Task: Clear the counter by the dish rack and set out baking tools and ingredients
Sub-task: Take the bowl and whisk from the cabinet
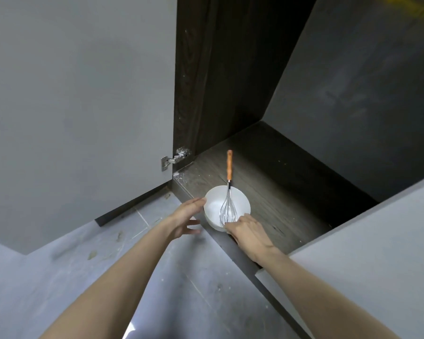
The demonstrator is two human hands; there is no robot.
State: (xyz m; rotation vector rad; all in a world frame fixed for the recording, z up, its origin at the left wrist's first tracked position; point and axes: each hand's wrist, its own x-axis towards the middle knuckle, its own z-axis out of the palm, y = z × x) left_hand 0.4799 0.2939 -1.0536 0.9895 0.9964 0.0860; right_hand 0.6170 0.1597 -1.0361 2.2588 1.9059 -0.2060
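Two hands on the white bowl [213,204], whisk [229,167] inside, at the near edge of the shelf [279,192].
My left hand [184,216] lies open against its left side, my right hand [249,232] pinches the near rim; I'd lift level.

The bowl [213,206] that my right hand [250,233] grips by the rim looks like glazed white ceramic, smooth and glossy. The whisk [228,207] in it has bright, shiny metal wires and a handle that looks like varnished orange-brown wood. The shelf [274,192] under them is dark board with a wood-grain face, matt, flecked with pale dust. The cupboard door [78,94] is plain grey, smooth and matt; its hinge [173,159] is bare metal crusted with white powder. The floor tiles [83,267] are grey, dull and smeared
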